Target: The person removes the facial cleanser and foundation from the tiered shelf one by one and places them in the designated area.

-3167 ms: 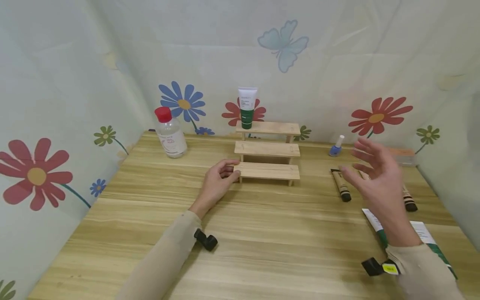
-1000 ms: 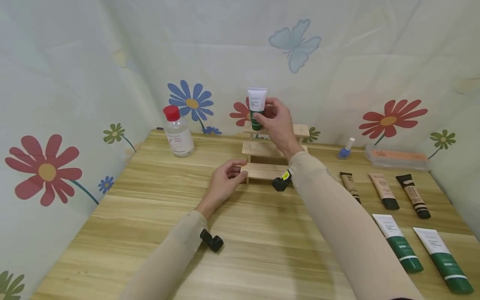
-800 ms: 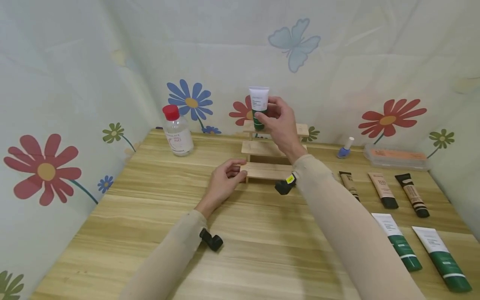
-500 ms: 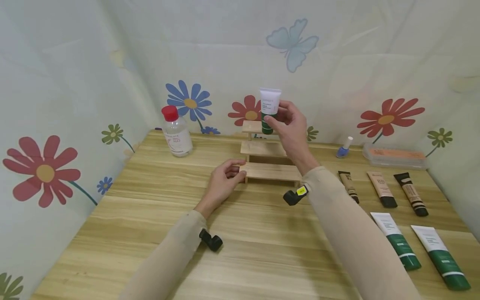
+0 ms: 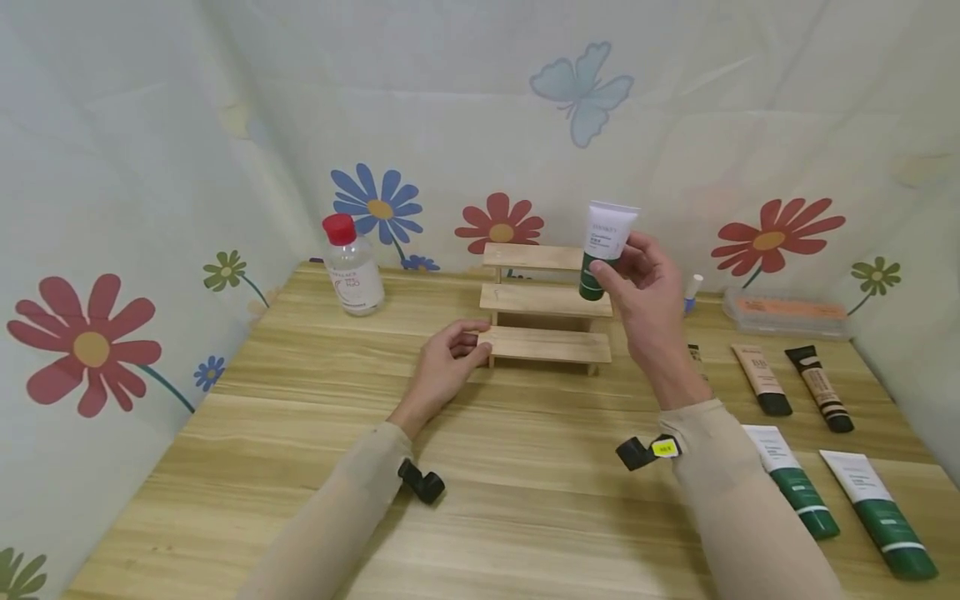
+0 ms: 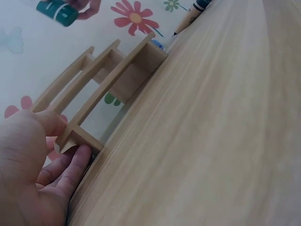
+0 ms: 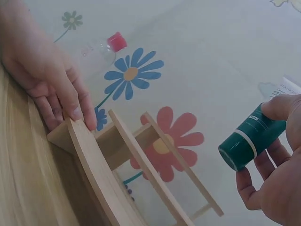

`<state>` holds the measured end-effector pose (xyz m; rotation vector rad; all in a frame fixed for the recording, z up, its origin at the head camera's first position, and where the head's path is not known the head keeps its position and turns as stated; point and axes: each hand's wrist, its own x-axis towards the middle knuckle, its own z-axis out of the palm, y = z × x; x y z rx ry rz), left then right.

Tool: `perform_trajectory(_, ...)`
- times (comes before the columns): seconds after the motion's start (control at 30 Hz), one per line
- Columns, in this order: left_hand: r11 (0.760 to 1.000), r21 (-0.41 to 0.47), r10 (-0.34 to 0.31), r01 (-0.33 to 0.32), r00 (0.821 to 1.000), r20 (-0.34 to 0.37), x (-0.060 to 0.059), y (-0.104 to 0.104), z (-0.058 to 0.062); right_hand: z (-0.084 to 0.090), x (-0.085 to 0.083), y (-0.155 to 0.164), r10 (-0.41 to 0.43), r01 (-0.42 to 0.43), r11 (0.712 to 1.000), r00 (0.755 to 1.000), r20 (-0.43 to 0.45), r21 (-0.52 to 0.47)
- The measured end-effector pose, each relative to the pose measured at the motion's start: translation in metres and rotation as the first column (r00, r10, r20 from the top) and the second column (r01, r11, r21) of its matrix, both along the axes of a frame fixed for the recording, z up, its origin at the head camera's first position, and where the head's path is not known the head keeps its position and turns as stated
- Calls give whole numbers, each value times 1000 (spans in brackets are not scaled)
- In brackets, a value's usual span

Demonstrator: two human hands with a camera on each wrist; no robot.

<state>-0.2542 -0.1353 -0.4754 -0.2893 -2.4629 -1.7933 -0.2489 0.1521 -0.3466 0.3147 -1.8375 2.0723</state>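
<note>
My right hand [image 5: 652, 304] holds a small white-and-green squeeze tube [image 5: 609, 229] upright with a slight tilt, thumb across its front. The tube hangs in the air before the right end of a three-step wooden display stand [image 5: 543, 344], apart from it in the right wrist view. At the stand's left end, my left hand [image 5: 442, 367] grips the lowest step. In the left wrist view its thumb lies over the step of the stand [image 6: 110, 84] and its fingers tuck in at the side. None of the three steps carries anything visible.
Left of the stand is a clear bottle [image 5: 356, 279] with a red cap. On the right lie two larger green-and-white tubes [image 5: 877, 517], a BB cream tube [image 5: 762, 379], a black-ended tube [image 5: 821, 387] and a plastic case [image 5: 787, 315]. My right hand partly hides a nail polish bottle [image 5: 693, 292].
The small tube stood on the top step earlier. My right hand came over from the right, took it, lifted it off and carried it right and lower. My left hand stays on the stand.
</note>
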Motion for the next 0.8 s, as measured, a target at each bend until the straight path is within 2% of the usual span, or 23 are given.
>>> perform_trajectory(0.23, 1000, 3, -8, 8, 1000, -4, 0, 2, 1, -1, 30, 29, -46, 45, 999, 999, 15, 19)
perform_trajectory(0.37, 1000, 7, -12, 12, 1000, -6, 0, 2, 2, 1, 47, 45, -68, 65, 995, 997, 37, 76)
perform_trajectory(0.53, 1000, 10, -11, 11, 1000, -3, 0, 2, 1, -3, 65, 63, -122, 110, 972, 991, 50, 206)
perform_trajectory(0.8, 1000, 3, 9, -9, 1000, 14, 0, 2, 0, -20, 86, 87, -194, 166, 948, 977, 83, 272)
